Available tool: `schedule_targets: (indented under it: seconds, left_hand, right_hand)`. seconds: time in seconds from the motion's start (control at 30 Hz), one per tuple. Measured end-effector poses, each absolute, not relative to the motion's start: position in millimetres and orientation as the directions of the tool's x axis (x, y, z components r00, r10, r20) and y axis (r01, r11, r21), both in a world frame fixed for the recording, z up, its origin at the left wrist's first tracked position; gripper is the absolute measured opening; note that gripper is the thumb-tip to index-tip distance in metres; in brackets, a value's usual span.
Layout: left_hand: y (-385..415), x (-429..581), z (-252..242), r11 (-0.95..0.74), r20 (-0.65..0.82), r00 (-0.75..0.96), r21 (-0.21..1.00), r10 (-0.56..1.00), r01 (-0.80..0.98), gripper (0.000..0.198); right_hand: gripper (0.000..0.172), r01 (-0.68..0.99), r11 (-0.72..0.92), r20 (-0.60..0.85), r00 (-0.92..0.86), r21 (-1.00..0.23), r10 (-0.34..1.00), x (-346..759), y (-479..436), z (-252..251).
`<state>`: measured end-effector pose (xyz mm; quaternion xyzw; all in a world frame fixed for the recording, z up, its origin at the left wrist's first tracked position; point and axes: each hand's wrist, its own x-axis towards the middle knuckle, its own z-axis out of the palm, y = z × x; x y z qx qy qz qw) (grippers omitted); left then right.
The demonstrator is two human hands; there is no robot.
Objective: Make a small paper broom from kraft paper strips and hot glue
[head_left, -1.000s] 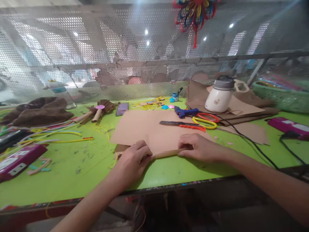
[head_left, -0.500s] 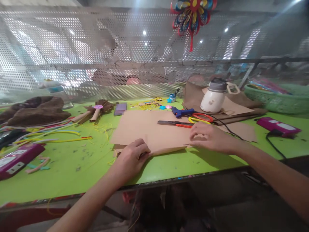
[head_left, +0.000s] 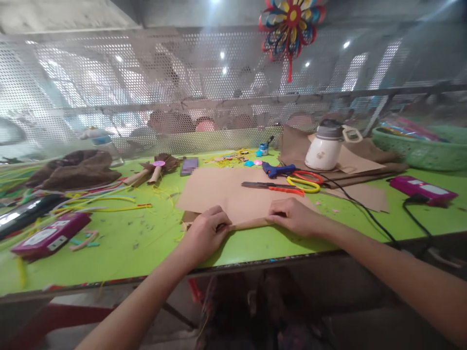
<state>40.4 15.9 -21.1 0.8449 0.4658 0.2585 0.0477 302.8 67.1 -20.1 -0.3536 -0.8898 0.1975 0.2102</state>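
A sheet of brown paper [head_left: 226,192] lies on the green table [head_left: 120,243], its near edge rolled into a thin tube [head_left: 248,224]. My left hand [head_left: 206,231] grips the left end of that roll with curled fingers. My right hand [head_left: 294,216] pinches the roll's right end, fingers pressed down on it. Both hands are near the table's front edge.
Scissors [head_left: 273,187] and yellow and red loops [head_left: 306,181] lie on the far side of the sheet, with a blue glue gun [head_left: 277,169] and a white jug [head_left: 324,146]. Pink boxes [head_left: 51,236] [head_left: 421,188], a green basket [head_left: 419,146], coloured strips [head_left: 102,201], brown cloth [head_left: 73,170] and a black cable [head_left: 365,209] surround them.
My right hand, which lay flat farther up the sheet half a second ago, has come back to the rolled edge and closed on it. My left hand has stayed on the roll.
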Motion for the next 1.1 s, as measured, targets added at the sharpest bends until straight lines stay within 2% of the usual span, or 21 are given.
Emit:
schedule_targets:
  seconds: [0.17,0.3,0.4,0.5,0.6,0.87,1.1]
  left_hand:
    - [12,40,-24,-0.573,0.431,0.444,0.234,0.785,0.785,0.016]
    - [7,44,-22,-0.591,0.451,0.514,0.037,0.730,0.806,0.020]
    - [5,47,-19,-0.579,0.391,0.576,-0.122,0.718,0.806,0.020]
    - [8,49,-18,-0.562,0.354,0.591,-0.191,0.725,0.805,0.019]
    - [11,49,-18,-0.549,0.353,0.587,-0.212,0.728,0.808,0.020]
    - [17,48,-13,-0.579,0.292,0.609,-0.189,0.738,0.793,0.030]
    - [15,48,-19,-0.549,0.331,0.548,-0.100,0.768,0.830,0.025]
  right_hand:
    - [0.024,0.553,0.648,0.206,-0.655,-0.524,0.727,301,68,-19]
    - [0.024,0.553,0.626,0.182,-0.652,-0.549,0.736,301,72,-21]
    - [0.022,0.548,0.615,0.156,-0.662,-0.567,0.733,300,77,-21]
    - [0.018,0.542,0.590,0.122,-0.666,-0.598,0.736,299,80,-19]
    - [0.017,0.539,0.579,0.122,-0.659,-0.612,0.742,298,78,-20]
    - [0.018,0.551,0.609,0.250,-0.589,-0.570,0.768,299,72,-31]
    - [0.019,0.484,0.641,0.259,-0.640,-0.596,0.723,305,74,-31]
